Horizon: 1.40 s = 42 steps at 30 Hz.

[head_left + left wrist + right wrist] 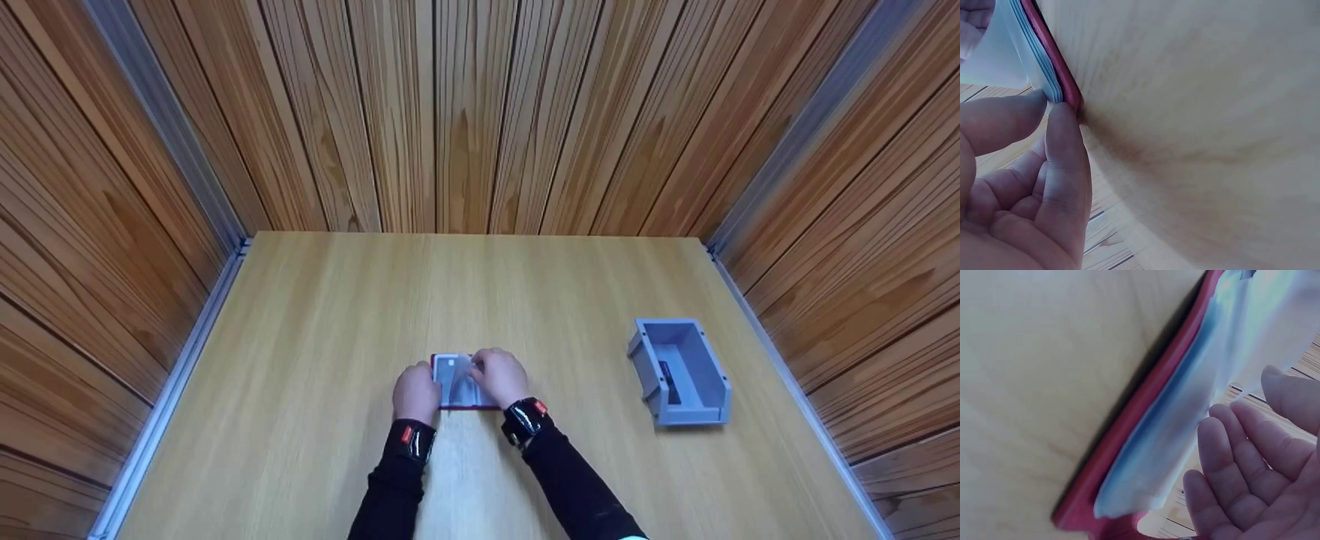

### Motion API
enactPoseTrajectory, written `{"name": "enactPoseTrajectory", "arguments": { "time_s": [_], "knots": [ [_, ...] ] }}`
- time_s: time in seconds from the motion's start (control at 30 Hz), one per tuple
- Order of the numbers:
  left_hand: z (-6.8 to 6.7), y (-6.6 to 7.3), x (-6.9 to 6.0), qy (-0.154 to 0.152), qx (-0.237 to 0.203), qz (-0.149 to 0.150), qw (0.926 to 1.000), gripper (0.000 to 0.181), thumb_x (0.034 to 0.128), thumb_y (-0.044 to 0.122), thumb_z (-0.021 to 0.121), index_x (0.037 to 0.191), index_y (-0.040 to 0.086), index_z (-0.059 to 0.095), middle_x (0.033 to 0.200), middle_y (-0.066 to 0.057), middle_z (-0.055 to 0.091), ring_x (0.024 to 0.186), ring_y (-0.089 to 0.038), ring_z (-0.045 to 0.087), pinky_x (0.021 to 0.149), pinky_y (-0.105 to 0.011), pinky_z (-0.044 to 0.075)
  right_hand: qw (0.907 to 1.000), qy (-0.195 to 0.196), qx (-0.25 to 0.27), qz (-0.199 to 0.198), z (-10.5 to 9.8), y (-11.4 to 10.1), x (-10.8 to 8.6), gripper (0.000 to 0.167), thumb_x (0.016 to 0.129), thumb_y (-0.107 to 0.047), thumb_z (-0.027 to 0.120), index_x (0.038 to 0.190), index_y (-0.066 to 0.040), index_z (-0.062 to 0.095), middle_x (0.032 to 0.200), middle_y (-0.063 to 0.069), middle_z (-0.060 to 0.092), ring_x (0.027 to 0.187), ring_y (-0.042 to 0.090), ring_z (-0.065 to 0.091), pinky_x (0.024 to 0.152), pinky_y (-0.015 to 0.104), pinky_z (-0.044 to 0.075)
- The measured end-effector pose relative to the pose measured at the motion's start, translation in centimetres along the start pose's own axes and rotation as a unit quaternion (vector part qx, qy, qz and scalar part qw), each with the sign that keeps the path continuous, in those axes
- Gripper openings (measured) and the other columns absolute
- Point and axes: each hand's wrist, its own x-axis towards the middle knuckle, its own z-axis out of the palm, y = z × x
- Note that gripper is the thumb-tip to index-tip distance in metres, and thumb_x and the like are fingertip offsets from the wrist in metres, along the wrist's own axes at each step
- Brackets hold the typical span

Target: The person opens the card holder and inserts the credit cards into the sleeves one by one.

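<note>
A small red-covered booklet with clear plastic sleeve pages (445, 375) lies open on the table, between both hands. My left hand (416, 391) is at its left side. In the left wrist view, the thumb (1027, 109) and index finger pinch the lower corner of the stacked sleeves (1044, 67) and the red cover (1061, 64). My right hand (504, 377) is at the right part of the booklet, fingers curled, with a raised translucent page (463, 384) at its thumb and index finger. The right wrist view shows that page (1280, 326) blurred, so the exact contact is partly unclear.
A grey-blue plastic bin (694, 360) stands on the right side of the wooden table (330, 315), with a dark narrow object (669, 382) inside. Wood-panelled walls (465, 112) and metal rails (180, 352) border the table.
</note>
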Motion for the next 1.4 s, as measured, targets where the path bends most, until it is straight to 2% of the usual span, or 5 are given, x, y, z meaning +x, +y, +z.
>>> {"name": "enactPoseTrajectory", "arguments": {
  "time_s": [0.33,0.57,1.07,1.23,1.4],
  "knots": [
    [-0.1,0.1,0.3,-0.011,-0.006,-0.011,0.9999,0.008,0.0797,0.001,0.07,0.077,0.0,0.062,0.073,-0.013,0.064,0.071,-0.034,0.063,0.063,-0.047,0.048,0.9999,-0.005,0.007,0.012,0.2,-0.5,0.4,0.023,0.084,-0.019,0.077,0.1,-0.003,0.072,0.093,0.009,0.069,0.085,0.025,0.064,0.078,0.041,0.051],
    [-0.1,0.0,0.1,0.007,0.013,0.012,0.9998,0.004,0.0765,-0.003,0.064,0.075,0.0,0.062,0.072,-0.016,0.063,0.071,-0.037,0.064,0.063,-0.048,0.048,0.9999,-0.001,-0.005,0.01,0.6,-0.4,0.4,0.021,0.083,-0.018,0.078,0.099,-0.006,0.073,0.098,0.009,0.069,0.091,0.027,0.064,0.082,0.042,0.051],
    [-0.1,0.0,0.1,0.007,0.006,0.002,1.0,0.009,0.0778,-0.003,0.062,0.071,0.0,0.058,0.071,-0.014,0.063,0.069,-0.035,0.063,0.062,-0.047,0.048,0.9998,0.005,-0.005,-0.018,1.0,-0.4,0.3,0.017,0.079,-0.012,0.079,0.094,-0.007,0.073,0.091,0.006,0.066,0.087,0.026,0.063,0.08,0.041,0.05],
    [0.0,0.0,0.0,0.007,-0.003,0.006,1.0,0.008,0.0796,-0.003,0.063,0.073,0.0,0.06,0.071,-0.014,0.063,0.069,-0.034,0.063,0.063,-0.047,0.048,0.9997,0.012,-0.009,-0.018,1.1,-0.4,0.2,0.017,0.079,-0.013,0.08,0.093,-0.008,0.073,0.091,0.006,0.067,0.086,0.027,0.064,0.078,0.041,0.05],
    [0.0,0.1,-0.1,0.006,0.019,0.024,0.9995,0.005,0.0797,-0.006,0.061,0.077,-0.002,0.063,0.073,-0.016,0.063,0.07,-0.036,0.063,0.065,-0.048,0.049,0.9997,0.008,-0.017,-0.016,1.1,-0.5,0.2,0.017,0.079,-0.013,0.08,0.095,-0.008,0.074,0.092,0.006,0.067,0.087,0.026,0.064,0.078,0.041,0.051]
  ]
}}
